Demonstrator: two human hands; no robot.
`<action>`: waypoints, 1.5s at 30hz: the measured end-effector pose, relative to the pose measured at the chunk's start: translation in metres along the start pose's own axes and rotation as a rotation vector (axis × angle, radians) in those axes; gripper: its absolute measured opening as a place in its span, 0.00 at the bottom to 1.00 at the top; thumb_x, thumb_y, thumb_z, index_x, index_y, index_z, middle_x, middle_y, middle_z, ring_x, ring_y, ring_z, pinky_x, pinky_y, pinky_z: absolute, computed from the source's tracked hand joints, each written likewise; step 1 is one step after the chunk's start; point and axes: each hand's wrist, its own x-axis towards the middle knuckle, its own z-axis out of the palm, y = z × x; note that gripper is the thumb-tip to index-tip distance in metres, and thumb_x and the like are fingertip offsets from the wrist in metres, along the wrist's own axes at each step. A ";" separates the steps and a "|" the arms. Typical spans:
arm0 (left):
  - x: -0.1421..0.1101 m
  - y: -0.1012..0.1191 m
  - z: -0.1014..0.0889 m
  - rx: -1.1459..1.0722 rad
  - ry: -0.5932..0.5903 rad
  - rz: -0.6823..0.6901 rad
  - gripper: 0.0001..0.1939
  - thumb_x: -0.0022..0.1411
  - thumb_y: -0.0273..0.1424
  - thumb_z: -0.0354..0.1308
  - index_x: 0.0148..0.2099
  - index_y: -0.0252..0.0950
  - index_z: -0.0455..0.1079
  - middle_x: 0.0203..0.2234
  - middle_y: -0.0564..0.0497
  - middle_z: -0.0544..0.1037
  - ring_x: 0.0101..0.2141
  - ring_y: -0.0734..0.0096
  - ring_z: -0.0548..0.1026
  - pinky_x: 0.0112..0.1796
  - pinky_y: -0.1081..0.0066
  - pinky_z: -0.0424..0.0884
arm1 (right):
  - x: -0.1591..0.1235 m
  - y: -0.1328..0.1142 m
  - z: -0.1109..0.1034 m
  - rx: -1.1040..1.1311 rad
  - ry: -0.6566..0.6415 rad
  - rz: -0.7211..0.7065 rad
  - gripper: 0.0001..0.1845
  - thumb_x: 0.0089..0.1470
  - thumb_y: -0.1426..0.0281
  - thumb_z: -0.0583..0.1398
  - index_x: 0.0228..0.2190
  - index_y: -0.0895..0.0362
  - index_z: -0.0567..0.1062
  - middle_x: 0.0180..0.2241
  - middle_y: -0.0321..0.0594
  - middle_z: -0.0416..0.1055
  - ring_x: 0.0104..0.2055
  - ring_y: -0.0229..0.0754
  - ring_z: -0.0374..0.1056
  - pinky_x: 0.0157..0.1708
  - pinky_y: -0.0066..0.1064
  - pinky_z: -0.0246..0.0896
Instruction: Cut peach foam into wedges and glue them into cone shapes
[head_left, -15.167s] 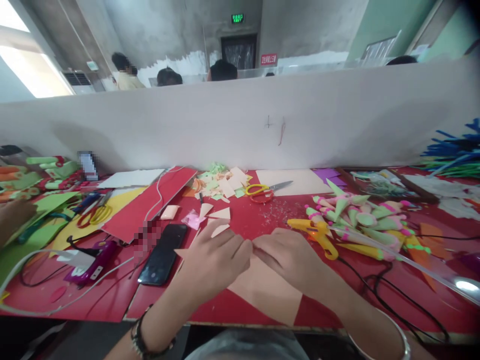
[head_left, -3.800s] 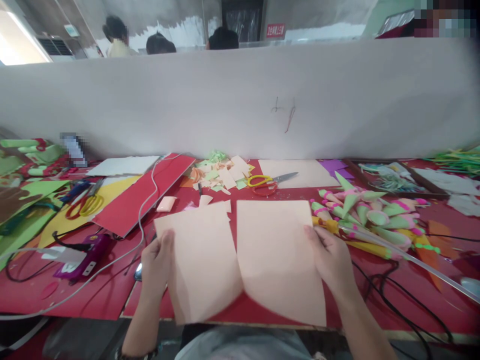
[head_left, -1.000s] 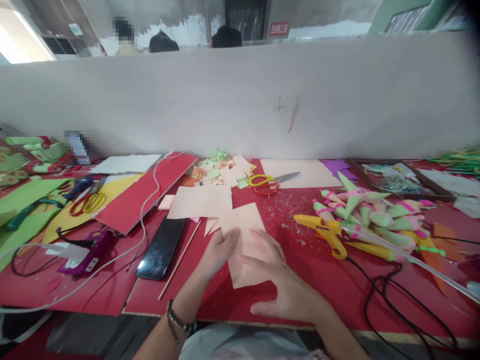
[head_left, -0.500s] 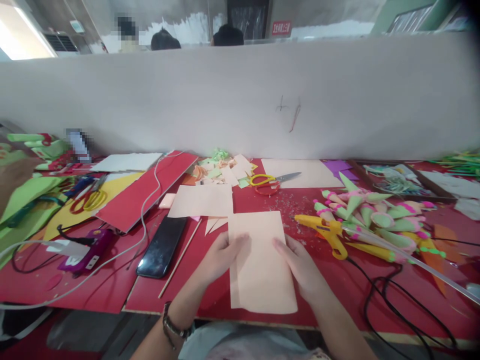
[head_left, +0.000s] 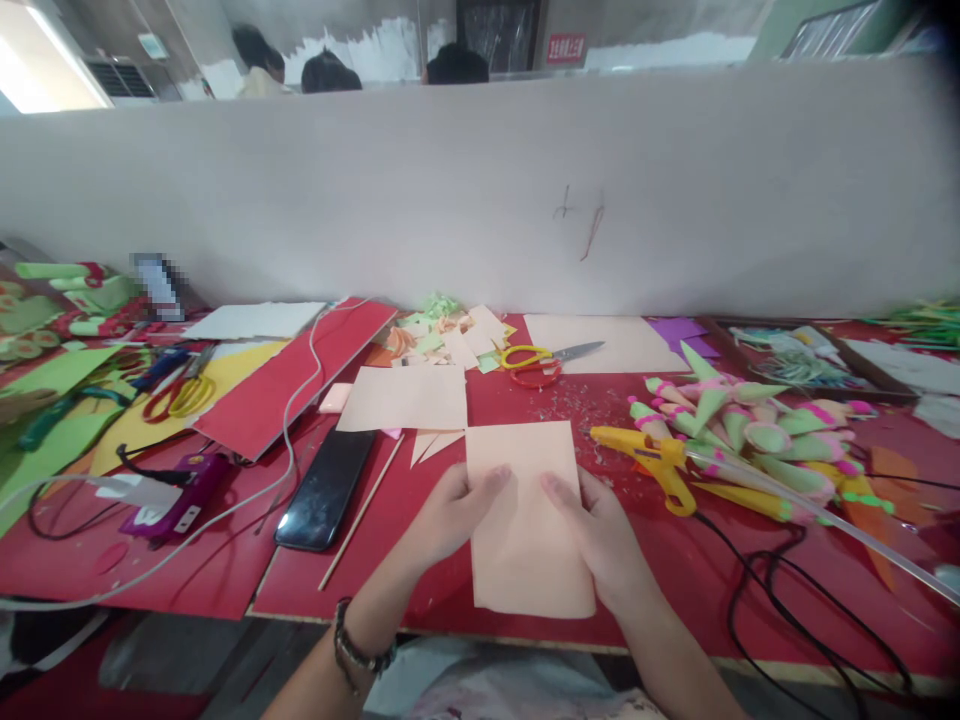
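A peach sheet of paper is held between my two hands over the table's front part. My left hand grips its left edge, thumb on top and fingers underneath. On the opposite edge, my right hand pinches it the same way. Whether the sheet is folded or layered I cannot tell. Beyond it lies another peach sheet, partly over a black phone. Small pointed paper pieces and a thin wooden stick are left of my hands. Scissors with yellow and red handles rest farther back.
A yellow glue gun with a clear glue stick lies at right, beside a heap of paper cones. A purple power strip and white cable sit left. Paper scraps lie before a white partition.
The sheet and both hands have shifted slightly right, and the sheet now sits straighter. My left thumb lies a little farther in over the paper. At far left, green paper has moved.
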 end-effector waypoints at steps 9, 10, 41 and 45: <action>-0.001 -0.002 0.001 0.029 0.017 0.002 0.21 0.50 0.46 0.56 0.32 0.31 0.72 0.25 0.49 0.76 0.26 0.70 0.72 0.26 0.75 0.65 | -0.002 0.001 -0.002 -0.053 0.029 -0.018 0.19 0.42 0.58 0.62 0.32 0.59 0.72 0.28 0.39 0.75 0.30 0.45 0.70 0.27 0.30 0.64; -0.001 -0.002 0.001 0.030 0.018 -0.003 0.21 0.50 0.46 0.56 0.31 0.30 0.72 0.24 0.48 0.76 0.26 0.69 0.72 0.26 0.74 0.65 | -0.003 0.000 -0.002 -0.057 0.028 -0.019 0.19 0.42 0.58 0.62 0.32 0.59 0.72 0.28 0.40 0.75 0.30 0.45 0.70 0.27 0.31 0.65; 0.000 -0.006 -0.002 0.019 -0.040 -0.024 0.22 0.53 0.47 0.53 0.33 0.31 0.71 0.25 0.48 0.76 0.26 0.69 0.73 0.27 0.73 0.67 | -0.009 -0.001 -0.001 -0.197 -0.021 -0.083 0.20 0.40 0.61 0.63 0.35 0.59 0.72 0.35 0.45 0.75 0.36 0.50 0.71 0.30 0.33 0.67; -0.003 -0.006 -0.003 0.019 -0.087 -0.021 0.21 0.54 0.45 0.53 0.35 0.31 0.72 0.27 0.47 0.76 0.28 0.67 0.73 0.30 0.71 0.67 | -0.007 -0.005 -0.004 -0.156 -0.042 -0.122 0.20 0.44 0.58 0.60 0.36 0.59 0.72 0.33 0.42 0.75 0.33 0.45 0.70 0.29 0.30 0.65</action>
